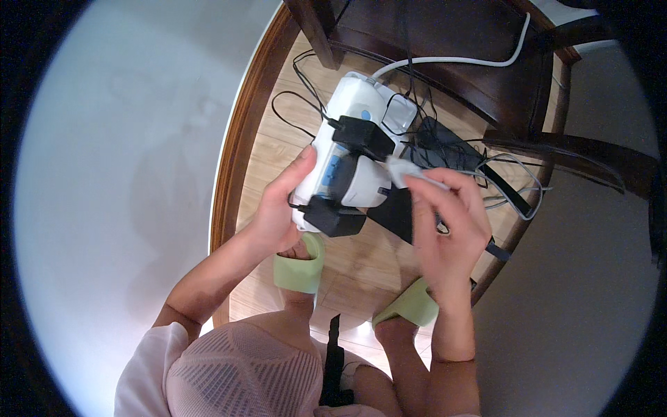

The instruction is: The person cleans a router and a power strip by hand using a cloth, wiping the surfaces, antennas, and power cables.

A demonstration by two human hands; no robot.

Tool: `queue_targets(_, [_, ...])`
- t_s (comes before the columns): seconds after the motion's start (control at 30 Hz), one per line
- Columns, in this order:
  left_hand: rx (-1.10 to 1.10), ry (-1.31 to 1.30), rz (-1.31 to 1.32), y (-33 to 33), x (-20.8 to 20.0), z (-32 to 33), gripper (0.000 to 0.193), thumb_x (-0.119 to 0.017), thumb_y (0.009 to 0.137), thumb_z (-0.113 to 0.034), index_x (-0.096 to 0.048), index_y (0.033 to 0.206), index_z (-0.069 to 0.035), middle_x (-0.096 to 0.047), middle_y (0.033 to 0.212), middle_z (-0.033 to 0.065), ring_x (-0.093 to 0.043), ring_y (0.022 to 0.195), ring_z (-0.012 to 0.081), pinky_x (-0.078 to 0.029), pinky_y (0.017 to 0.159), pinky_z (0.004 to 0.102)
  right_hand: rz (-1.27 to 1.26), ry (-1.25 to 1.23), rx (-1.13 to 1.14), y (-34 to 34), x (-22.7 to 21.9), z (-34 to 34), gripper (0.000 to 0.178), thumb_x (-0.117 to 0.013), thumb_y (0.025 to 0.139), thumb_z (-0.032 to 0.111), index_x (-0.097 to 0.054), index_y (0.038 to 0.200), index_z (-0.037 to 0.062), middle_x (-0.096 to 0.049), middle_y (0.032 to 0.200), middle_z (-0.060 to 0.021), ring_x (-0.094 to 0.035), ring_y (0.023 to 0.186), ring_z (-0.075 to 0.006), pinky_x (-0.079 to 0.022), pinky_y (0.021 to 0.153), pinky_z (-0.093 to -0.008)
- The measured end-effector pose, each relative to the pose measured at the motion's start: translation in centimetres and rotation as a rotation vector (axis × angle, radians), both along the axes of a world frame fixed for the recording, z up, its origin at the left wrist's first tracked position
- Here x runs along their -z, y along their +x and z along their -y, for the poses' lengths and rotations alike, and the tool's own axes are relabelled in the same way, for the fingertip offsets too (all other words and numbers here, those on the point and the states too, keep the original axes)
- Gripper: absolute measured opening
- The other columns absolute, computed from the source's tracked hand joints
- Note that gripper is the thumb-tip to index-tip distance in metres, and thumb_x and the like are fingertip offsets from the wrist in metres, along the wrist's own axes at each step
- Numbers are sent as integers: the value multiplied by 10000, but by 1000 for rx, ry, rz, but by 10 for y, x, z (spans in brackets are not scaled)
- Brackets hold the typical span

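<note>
I had the left grip (278, 210) holding the white power strip (329, 174) mid-frame, right grip (455, 221) pinching a blurred white wad (403, 171), seemingly mid-wipe, next move likely needing steady left support.

Pale openwork top (246, 365), green slippers (297, 274)

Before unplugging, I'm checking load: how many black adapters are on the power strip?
2: the upper black adapter, above the white charger on the power strip; the lower black adapter, below it. Others may be hidden.
</note>
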State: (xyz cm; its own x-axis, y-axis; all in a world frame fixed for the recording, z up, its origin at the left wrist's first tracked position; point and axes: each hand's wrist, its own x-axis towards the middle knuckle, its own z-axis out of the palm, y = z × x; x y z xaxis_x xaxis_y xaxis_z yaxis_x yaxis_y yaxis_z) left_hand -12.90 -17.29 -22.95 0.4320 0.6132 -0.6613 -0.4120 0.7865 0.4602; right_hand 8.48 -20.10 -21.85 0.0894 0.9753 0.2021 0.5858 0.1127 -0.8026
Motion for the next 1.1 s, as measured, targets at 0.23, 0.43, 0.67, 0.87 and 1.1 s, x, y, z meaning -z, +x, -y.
queue_targets(0.23, [-85,195,-170,9,20,13,533,-308,1076,-461,-449,1403,-64,-601,1245,108,-599,1132,186,-477,992,340,160,57,-182,-57,-21,-12,237,-695,764,-45,-743,977,46,-670,995,-86,-600,769,-284,-506,724,-352])
queue_targets(0.43, [-54,294,-343,5,30,11,528,-249,1090,-464,-486,1372,-87,-617,1180,85,-603,1092,165,-486,973,331,6,133,-157,-55,-19,-14,274,-700,737,-50,-740,987,54,-700,940,-77,-601,766,-263,-503,700,-341])
queue_targets(0.67, [-61,238,-254,6,28,9,589,-220,1083,-501,-482,1366,-55,-608,1227,113,-578,1161,181,-459,1016,330,8,5,-333,-71,-17,-3,324,-692,708,-49,-729,1014,51,-709,1003,-87,-619,813,-272,-520,728,-361])
queue_targets(0.87, [-31,168,-225,3,23,4,649,-265,1055,-563,-539,1328,-42,-672,1120,122,-668,1024,230,-535,905,369,65,170,-131,-59,-14,-23,263,-682,760,-68,-741,988,50,-726,1017,-106,-609,787,-283,-509,725,-357])
queue_targets(1.1, [-127,-55,103,-6,11,-2,528,-431,1024,-469,-601,1227,-12,-680,1116,163,-674,1012,254,-552,879,388,50,201,-150,-46,-43,4,226,-719,779,-1,-761,993,56,-738,1079,-71,-565,703,-170,-445,656,-279])
